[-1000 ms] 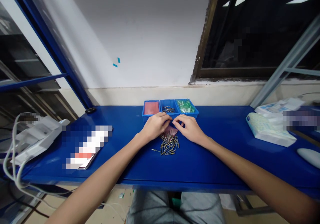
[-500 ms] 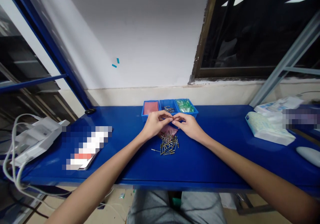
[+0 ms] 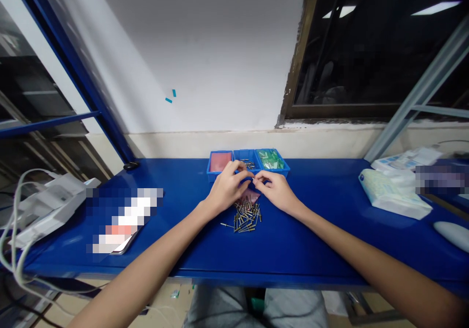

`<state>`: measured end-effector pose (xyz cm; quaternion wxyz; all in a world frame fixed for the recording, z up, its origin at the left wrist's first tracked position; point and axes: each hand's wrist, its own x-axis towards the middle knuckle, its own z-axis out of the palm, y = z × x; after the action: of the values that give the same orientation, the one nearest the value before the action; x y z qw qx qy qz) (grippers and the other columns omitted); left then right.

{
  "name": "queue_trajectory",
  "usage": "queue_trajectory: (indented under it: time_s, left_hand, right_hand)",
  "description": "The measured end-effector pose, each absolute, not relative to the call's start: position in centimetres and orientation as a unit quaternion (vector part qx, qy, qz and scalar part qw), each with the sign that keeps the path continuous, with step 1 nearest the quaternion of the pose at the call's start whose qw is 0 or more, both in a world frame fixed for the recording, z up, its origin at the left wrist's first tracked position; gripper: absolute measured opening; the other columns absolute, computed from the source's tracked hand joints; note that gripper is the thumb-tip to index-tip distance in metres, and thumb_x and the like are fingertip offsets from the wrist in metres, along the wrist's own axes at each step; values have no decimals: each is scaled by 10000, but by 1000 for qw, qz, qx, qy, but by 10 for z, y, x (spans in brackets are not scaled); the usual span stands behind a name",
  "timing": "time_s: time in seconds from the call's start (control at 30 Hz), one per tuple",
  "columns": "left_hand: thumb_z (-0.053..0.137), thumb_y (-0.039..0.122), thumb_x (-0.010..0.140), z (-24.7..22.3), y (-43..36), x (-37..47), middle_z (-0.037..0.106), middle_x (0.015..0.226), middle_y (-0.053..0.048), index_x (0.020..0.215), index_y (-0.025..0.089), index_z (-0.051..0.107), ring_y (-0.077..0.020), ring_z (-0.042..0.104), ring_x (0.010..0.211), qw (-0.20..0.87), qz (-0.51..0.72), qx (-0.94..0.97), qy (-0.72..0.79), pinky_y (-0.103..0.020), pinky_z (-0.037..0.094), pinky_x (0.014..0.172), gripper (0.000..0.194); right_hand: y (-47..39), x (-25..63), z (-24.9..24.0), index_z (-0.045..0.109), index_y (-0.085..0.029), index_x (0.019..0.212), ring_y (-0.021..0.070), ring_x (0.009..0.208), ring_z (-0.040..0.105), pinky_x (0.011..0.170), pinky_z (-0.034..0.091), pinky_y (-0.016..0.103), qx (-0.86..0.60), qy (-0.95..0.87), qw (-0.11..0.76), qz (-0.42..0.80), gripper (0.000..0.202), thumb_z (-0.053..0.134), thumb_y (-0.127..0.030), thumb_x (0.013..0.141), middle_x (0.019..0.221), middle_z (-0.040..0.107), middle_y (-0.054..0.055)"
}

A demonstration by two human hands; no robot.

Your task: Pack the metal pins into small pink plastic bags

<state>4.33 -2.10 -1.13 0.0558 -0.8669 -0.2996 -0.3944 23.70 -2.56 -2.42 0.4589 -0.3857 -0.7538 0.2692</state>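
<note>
My left hand (image 3: 227,185) and my right hand (image 3: 275,189) meet fingertip to fingertip above the bench, in front of the blue bins. Both have bent fingers drawn together in a pinch. A small thin thing seems to be between the fingertips, too small to make out. Just below them lies a pink plastic bag (image 3: 251,194), partly hidden by my left hand. A loose pile of blind rivets (image 3: 246,216) with brass-coloured bodies and thin pins spreads from the bag towards me. A single rivet (image 3: 227,225) lies at the pile's left.
The joined blue bins (image 3: 245,154) hold pink bags (image 3: 221,162), more rivets (image 3: 248,164) and green bags (image 3: 271,159). A blurred-out phone (image 3: 126,244) and a white power strip (image 3: 54,206) with cables lie left. A tissue pack (image 3: 394,193) and a white mouse (image 3: 452,234) are right.
The fingers of my left hand have shifted and its thumb has dropped lower. My right fingertips stay close by, still pinched. The camera view has tilted slightly upward.
</note>
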Motion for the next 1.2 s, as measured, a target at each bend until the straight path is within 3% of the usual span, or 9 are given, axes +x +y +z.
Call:
queue_trajectory:
  time_s: [0.2, 0.37, 0.53, 0.83, 1.03, 1.2]
  left_hand:
    - [518, 200, 974, -10, -22, 43, 597, 968, -79, 1005, 160, 627, -205, 532, 896, 81, -358, -884, -291, -367, 490, 821, 121]
    - [520, 197, 971, -8, -23, 42, 640, 920, -64, 980, 153, 603, -187, 559, 853, -4, -379, -882, -281, -343, 488, 787, 94]
    - [537, 172, 949, -8, -24, 47, 672, 958, -55, 1089, 157, 597, -153, 616, 846, -100, -436, -848, -285, -290, 508, 746, 153]
    - [576, 227, 941, -10, -21, 50, 711, 941, -49, 1127, 171, 620, -150, 670, 840, -210, -466, -803, -306, -264, 527, 693, 199]
    - [544, 212, 951, -8, -19, 47, 721, 1001, -62, 1040, 181, 690, -165, 663, 879, -187, -446, -823, -298, -283, 519, 709, 174]
    - [573, 188, 939, -9, -21, 45, 695, 944, -50, 1039, 171, 674, -154, 639, 827, -93, -413, -854, -304, -290, 512, 742, 143]
  right_hand:
    - [-32, 235, -19, 611, -185, 777, 156, 631, 632, 598, 522, 272, -370, -771, 439, 274, 152, 560, -269, 894, 713, 663, 15]
    - [-32, 236, -17, 640, -186, 860, 169, 696, 658, 624, 532, 277, -365, -760, 452, 291, 189, 549, -336, 931, 786, 688, 29]
    - [-26, 238, -22, 654, -185, 950, 176, 767, 670, 612, 502, 257, -385, -765, 447, 260, 155, 576, -315, 919, 858, 716, 44]
    - [-28, 238, -18, 648, -180, 844, 153, 671, 622, 617, 523, 273, -382, -763, 425, 302, 203, 565, -352, 915, 789, 669, 25]
    - [-30, 237, -14, 620, -180, 784, 150, 682, 597, 647, 519, 279, -395, -754, 442, 283, 207, 568, -344, 899, 740, 636, 15]
    - [-35, 235, -12, 620, -179, 782, 160, 698, 610, 671, 529, 296, -381, -748, 445, 313, 204, 572, -344, 892, 753, 642, 21]
